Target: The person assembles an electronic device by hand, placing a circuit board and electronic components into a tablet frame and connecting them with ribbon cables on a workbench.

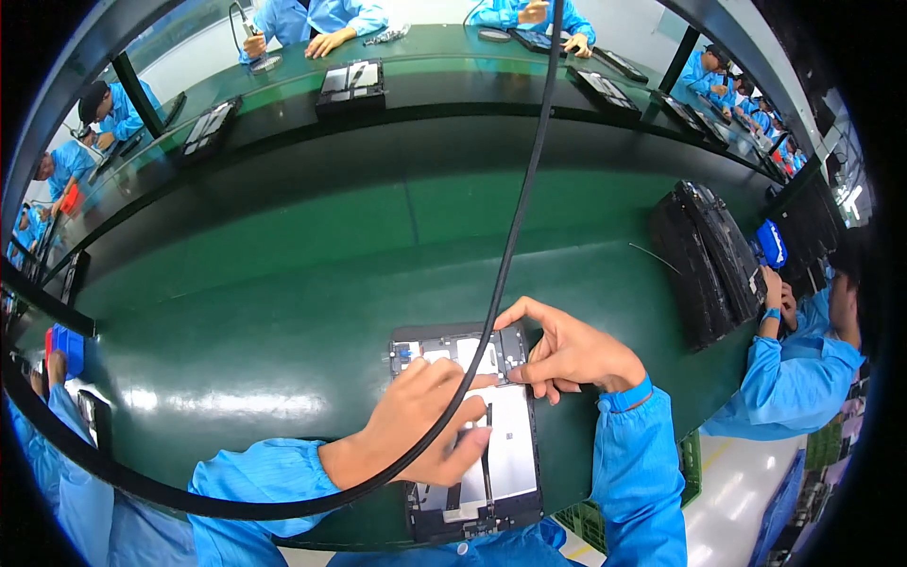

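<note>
On the green table right in front of me lies an opened tablet [513, 437], with a black frame, small boards along its far end and large silver-white battery panels. My left hand [411, 420] is over its left and middle part. The index finger reaches right toward the boards, and the thumb is spread apart above the panels. At the far right corner is my right hand [586, 354], its index finger arched to the tablet's edge, its thumb near the boards, and the other fingers curled. I see nothing held in either hand; small parts beneath the fingertips are hidden.
A black cable [522, 203] loops across the view in front of the tablet. At right stands a stack of black tablets [704, 265] beside a seated co-worker [789, 369]. A raised shelf [453, 80] carries more opened tablets [350, 83]. A blue bin [68, 352] sits at left.
</note>
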The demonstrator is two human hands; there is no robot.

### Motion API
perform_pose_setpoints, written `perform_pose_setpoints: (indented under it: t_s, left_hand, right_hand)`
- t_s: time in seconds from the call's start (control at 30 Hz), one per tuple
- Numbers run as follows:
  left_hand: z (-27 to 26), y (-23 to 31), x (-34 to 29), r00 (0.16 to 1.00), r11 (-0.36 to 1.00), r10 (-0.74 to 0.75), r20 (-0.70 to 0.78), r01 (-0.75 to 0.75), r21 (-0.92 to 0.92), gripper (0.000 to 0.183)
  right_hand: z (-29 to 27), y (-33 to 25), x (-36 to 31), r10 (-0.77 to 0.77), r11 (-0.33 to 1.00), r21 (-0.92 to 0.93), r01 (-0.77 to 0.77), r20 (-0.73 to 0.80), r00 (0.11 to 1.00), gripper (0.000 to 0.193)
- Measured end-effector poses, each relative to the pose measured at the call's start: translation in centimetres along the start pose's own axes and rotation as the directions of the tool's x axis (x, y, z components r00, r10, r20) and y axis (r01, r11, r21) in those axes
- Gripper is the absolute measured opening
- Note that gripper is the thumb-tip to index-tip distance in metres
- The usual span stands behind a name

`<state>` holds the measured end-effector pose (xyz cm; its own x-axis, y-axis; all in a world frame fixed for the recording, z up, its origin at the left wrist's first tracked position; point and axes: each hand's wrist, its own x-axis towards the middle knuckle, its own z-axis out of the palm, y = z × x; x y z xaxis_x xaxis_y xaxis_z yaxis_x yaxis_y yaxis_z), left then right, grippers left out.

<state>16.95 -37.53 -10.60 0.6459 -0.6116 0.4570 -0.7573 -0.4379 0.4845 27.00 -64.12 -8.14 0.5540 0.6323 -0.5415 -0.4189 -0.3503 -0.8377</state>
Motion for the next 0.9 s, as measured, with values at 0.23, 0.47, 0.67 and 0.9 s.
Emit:
perform_pose_setpoints:
  t_s: [0.23, 0.47, 0.67, 0.9]
  left_hand:
    - [-0.7, -1.5, -2.5, 0.949, 0.994, -0.063, -0.31, 0.088, 0.068, 0.022]
    - [-2.8, -0.5, -6.6, 0.991, 0.998, 0.017, -0.135, -0.009, 0.058, 0.014]
    - [-3.5, 1.2, -10.2, 0.99, 0.985, 0.127, -0.057, -0.12, 0.121, 0.02]
    - [-3.9, 1.4, -10.4, 0.982, 0.981, 0.186, -0.038, -0.183, 0.072, 0.026]
  right_hand:
    - [-0.3, 0.8, -0.3, -0.092, 0.995, -0.029, 0.093, 0.032, 0.995, 0.063]
    - [1.1, 2.2, 1.5, -0.586, 0.808, -0.231, 0.542, -0.218, 0.781, 0.033]
    - [8.9, -0.5, 0.1, -0.789, 0.294, -0.671, 0.681, 0.231, 0.569, 0.025]
    - [10.8, 0.3, 0.6, -0.647, 0.307, -0.709, 0.635, 0.334, 0.686, 0.023]
